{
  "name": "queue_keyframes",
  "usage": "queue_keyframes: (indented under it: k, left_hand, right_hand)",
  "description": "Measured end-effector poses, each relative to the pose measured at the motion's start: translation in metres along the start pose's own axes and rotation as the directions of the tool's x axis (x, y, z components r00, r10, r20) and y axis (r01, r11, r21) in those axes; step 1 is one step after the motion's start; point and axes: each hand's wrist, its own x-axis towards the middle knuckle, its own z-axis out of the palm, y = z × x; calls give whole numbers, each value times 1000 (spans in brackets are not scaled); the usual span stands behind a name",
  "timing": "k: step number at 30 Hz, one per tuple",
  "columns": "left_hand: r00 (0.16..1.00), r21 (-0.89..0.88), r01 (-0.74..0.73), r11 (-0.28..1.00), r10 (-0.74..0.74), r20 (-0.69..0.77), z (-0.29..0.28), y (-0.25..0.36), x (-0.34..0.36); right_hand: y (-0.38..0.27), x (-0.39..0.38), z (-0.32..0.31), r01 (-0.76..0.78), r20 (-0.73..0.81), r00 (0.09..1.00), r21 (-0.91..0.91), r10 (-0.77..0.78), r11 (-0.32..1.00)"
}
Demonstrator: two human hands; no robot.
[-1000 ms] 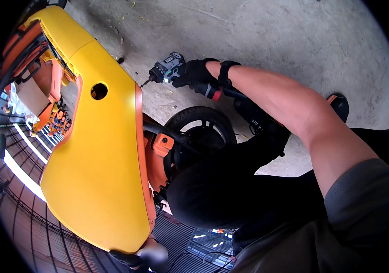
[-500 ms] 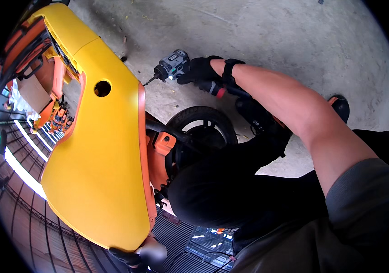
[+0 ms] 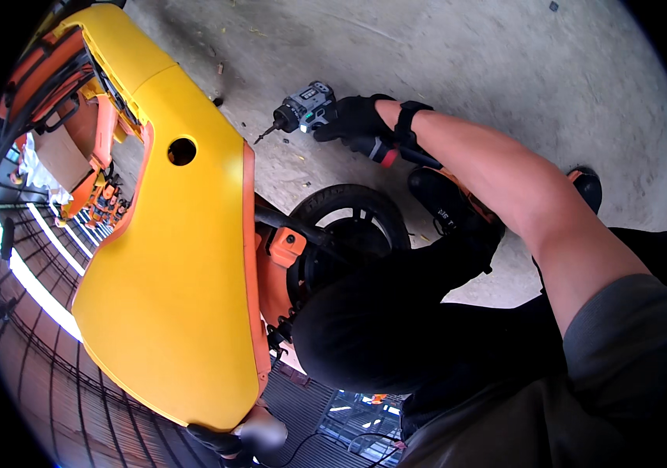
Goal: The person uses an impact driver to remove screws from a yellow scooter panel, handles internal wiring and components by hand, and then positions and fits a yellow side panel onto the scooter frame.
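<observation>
My right hand point(image 3: 360, 125), in a black glove, grips a grey-and-black cordless drill point(image 3: 306, 107). Its bit points left, with the tip just beside the orange-trimmed edge of a large yellow body panel point(image 3: 169, 273). Whether the tip touches that edge I cannot tell. A round hole point(image 3: 181, 151) pierces the panel's upper part. At the panel's bottom end, what appears to be my left hand point(image 3: 215, 440), also black-gloved, is closed on the rim; its fingers are partly hidden. Beside it lies a pale blurred patch.
Right of the panel are a black-tyred wheel point(image 3: 349, 204), an orange bracket point(image 3: 286, 246) and a dark coil spring point(image 3: 280, 331). My bent knee is close by. Grey concrete floor point(image 3: 474, 54) spreads beyond. Cables point(image 3: 357, 437) run near the lower edge.
The right hand and drill have shifted slightly right, and the bit looks more clearly defined. The whole scene has moved a little right in view. The left hand keeps its place.
</observation>
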Motion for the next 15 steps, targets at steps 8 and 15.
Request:
queue_keyframes:
  k: [8,15]
  left_hand:
    - [1000,-25,-7,1000,7,-3,-2,0,9]
    - [1000,-79,-23,997,25,16,-4,1,18]
  right_hand:
    - [5,3,-13,140,-48,989,12,-139,990]
    - [-13,-10,-20,230,-42,973,34,-228,973]
